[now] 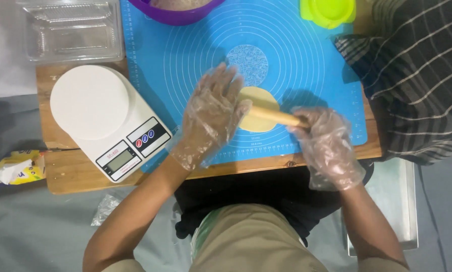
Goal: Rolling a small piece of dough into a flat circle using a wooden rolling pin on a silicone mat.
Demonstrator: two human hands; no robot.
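On the blue mat [306,65], near its front edge, lies a flat yellow dough circle [259,95] under a wooden rolling pin [276,117]. The left hand [213,113] lies flat and wide on the pin; the right hand [324,138] wraps its end. Uneven pushing could tear the dough or stick it. The purple bowl [178,17] holds something pale; the clear box [72,30] looks empty.

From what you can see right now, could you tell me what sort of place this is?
Probably a home baking spot set up low, near the floor. A blue silicone pastry mat covers a small wooden board, with a white kitchen scale beside it, and gloved hands roll a flat dough disc with a wooden rolling pin.
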